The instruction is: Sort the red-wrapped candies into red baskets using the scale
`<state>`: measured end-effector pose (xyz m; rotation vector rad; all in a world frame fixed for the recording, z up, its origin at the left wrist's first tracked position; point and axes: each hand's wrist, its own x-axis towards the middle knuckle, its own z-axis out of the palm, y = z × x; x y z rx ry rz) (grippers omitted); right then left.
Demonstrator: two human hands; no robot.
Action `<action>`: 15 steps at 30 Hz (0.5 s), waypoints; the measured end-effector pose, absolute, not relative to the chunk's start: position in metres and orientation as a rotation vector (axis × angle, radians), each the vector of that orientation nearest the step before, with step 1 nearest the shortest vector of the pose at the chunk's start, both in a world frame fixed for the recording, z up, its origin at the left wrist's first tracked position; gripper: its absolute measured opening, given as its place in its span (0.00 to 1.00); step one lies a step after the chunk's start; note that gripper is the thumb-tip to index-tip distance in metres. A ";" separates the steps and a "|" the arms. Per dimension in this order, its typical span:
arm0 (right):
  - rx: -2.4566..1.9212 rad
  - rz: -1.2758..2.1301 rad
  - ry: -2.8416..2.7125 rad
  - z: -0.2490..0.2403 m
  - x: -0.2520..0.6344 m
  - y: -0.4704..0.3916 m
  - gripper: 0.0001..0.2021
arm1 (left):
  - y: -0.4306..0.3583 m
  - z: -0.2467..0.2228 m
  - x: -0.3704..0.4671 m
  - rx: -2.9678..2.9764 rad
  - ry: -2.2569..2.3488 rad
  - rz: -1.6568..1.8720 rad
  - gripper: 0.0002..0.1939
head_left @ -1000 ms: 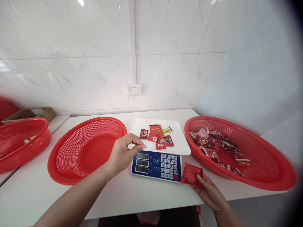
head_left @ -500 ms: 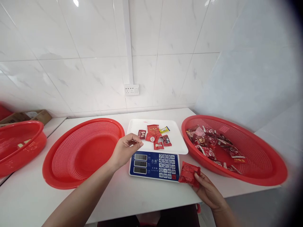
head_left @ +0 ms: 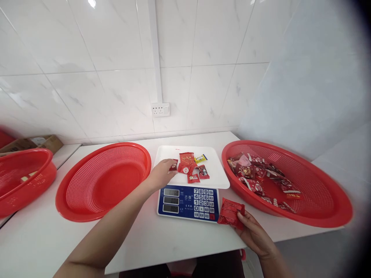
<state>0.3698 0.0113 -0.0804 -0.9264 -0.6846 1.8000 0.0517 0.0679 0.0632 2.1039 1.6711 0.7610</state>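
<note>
My left hand (head_left: 162, 174) is over the left side of the white scale tray (head_left: 216, 173), its fingers closed on a small dark red packet (head_left: 174, 165). Beside it on the tray lie a larger red packet (head_left: 187, 157), a yellow packet (head_left: 200, 158) and several small red ones. My right hand (head_left: 251, 231) holds a red packet (head_left: 231, 211) by its right edge, at the right corner of the scale's blue keypad panel (head_left: 188, 203).
A red basket (head_left: 319, 193) with many packets stands on the right. Left of the scale is a red basket (head_left: 116, 189); another red basket (head_left: 29, 185) and a cardboard box (head_left: 52, 143) are at the far left. A wall socket (head_left: 160, 109) is behind.
My left hand has moved forward and slightly right, from above the tray's front edge onto the small dark red packet. My right hand has hardly moved. The left basket has shifted slightly.
</note>
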 end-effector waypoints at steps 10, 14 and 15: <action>-0.923 1.787 -0.712 -0.075 0.367 0.009 0.14 | 0.088 0.058 0.065 2.249 2.046 0.298 0.12; -0.908 1.792 -0.725 -0.073 0.366 0.010 0.15 | 0.065 0.084 0.037 2.155 2.306 0.310 0.17; -0.902 1.800 -0.725 -0.072 0.366 0.010 0.15 | 0.056 0.092 0.026 2.110 2.382 0.338 0.18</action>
